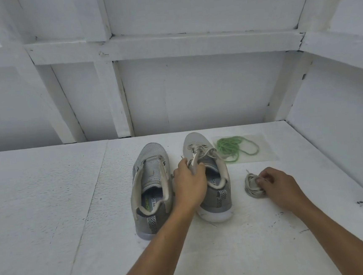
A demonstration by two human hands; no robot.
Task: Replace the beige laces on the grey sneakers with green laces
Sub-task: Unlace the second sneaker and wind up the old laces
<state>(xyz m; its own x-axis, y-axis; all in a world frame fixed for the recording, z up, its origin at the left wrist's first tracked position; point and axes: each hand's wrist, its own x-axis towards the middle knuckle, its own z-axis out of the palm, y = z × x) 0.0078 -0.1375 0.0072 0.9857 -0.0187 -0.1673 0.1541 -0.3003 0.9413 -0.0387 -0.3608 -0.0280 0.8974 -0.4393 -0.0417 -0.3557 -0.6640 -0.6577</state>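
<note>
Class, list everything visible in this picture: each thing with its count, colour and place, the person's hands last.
table: one, white, under everything.
wall: one, white, panelled, behind the table.
unlaced sneaker: one, grey, mid-table, left of the pair.
laced sneaker: one, grey, beside it on the right.
threaded lace: one, beige, in the laced sneaker.
loose lace: one bundle, beige, right of the sneakers.
plastic sheet: one, clear, far right of table.
green laces: one bundle, green, on the plastic sheet.
left hand: one, gripping the laced sneaker.
right hand: one, holding the loose lace.
</note>
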